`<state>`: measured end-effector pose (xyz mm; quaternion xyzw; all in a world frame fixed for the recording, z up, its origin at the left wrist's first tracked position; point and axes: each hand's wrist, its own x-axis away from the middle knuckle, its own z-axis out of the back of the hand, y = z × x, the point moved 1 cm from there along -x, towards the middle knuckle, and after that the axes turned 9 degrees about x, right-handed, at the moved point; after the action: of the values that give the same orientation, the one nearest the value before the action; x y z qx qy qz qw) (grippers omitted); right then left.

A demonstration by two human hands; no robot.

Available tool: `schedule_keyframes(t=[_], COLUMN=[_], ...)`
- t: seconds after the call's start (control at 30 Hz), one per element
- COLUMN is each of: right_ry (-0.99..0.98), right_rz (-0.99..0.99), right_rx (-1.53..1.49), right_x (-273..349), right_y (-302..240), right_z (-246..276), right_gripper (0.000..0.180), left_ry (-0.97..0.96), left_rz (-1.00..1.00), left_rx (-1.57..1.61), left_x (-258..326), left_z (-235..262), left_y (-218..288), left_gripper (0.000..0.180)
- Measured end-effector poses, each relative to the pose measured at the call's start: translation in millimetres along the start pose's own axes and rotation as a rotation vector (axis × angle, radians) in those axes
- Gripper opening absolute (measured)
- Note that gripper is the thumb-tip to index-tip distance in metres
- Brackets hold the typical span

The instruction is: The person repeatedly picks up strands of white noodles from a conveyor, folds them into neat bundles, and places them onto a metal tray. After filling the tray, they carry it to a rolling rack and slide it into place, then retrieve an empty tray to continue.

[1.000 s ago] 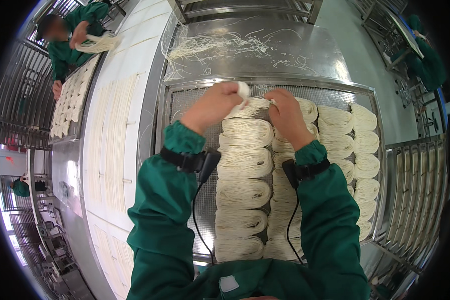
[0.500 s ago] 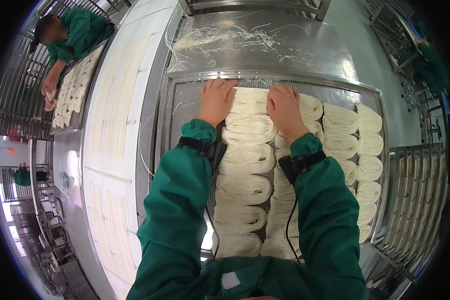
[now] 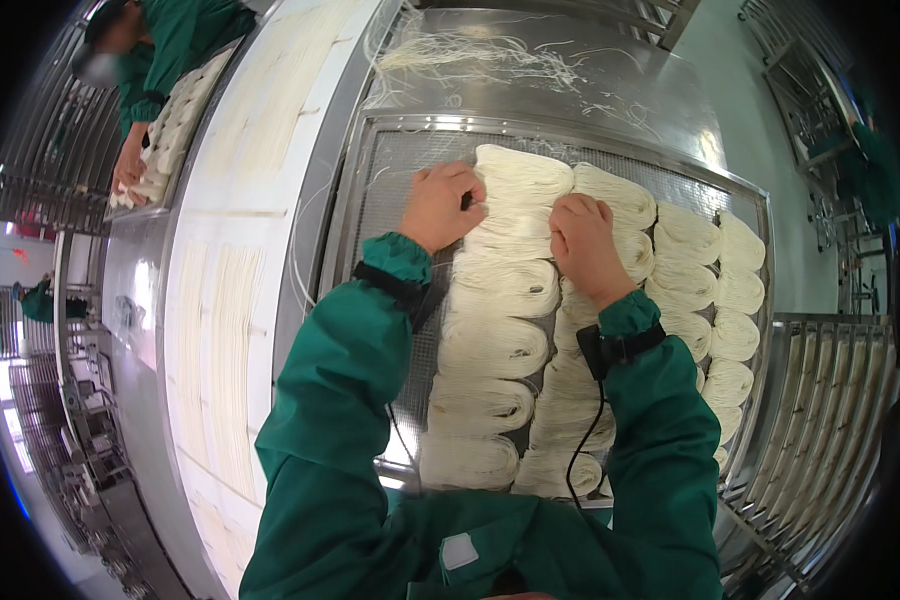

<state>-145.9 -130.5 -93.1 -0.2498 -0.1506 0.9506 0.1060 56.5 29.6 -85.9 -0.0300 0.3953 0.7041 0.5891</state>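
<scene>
Pale, soft folded noodle bundles [image 3: 490, 345] lie in rows on a perforated steel tray [image 3: 385, 190]. At the tray's far end the left hand [image 3: 440, 205] curls against the topmost bundle [image 3: 518, 180], and the right hand [image 3: 582, 245] presses flat beside it. Beyond the tray's rim, loose noodle strands [image 3: 470, 50] litter the smooth steel table [image 3: 660, 95].

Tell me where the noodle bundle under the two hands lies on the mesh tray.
The noodle bundle lies at the far end of the leftmost row on the mesh tray, between the left hand and the right hand.
</scene>
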Motion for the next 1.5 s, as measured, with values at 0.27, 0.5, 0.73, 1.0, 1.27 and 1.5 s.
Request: schedule_keyframes(t=[0.27, 0.5, 0.73, 1.0, 1.27, 1.5], right_ry=[-0.027, -0.142, -0.278, -0.316, -0.245, -0.16], right_rz=[0.068, 0.078, 0.126, 0.176, 0.249, 0.233], right_rx=[0.001, -0.138, -0.3, -0.34, -0.283, -0.289], right_x=[6, 82, 126, 151, 169, 181], right_y=[-6, -77, -157, -214, -258, -287], right_z=[37, 76, 75, 70, 85, 90], right_gripper=[0.018, 0.016, 0.015, 0.016, 0.02, 0.02], left_ry=[0.208, 0.43, 0.419, 0.062, 0.332, 0.349], left_rz=[0.284, 0.708, 0.934, 1.338, 1.551, 1.008], left_rx=[0.162, -0.037, -0.24, -0.387, -0.499, -0.729], left_x=[66, 251, 358, 533, 579, 505], left_z=[43, 171, 267, 319, 357, 302], left_y=[35, 71, 58, 199, 150, 118], left_gripper=[0.022, 0.04, 0.064, 0.117, 0.095, 0.028])
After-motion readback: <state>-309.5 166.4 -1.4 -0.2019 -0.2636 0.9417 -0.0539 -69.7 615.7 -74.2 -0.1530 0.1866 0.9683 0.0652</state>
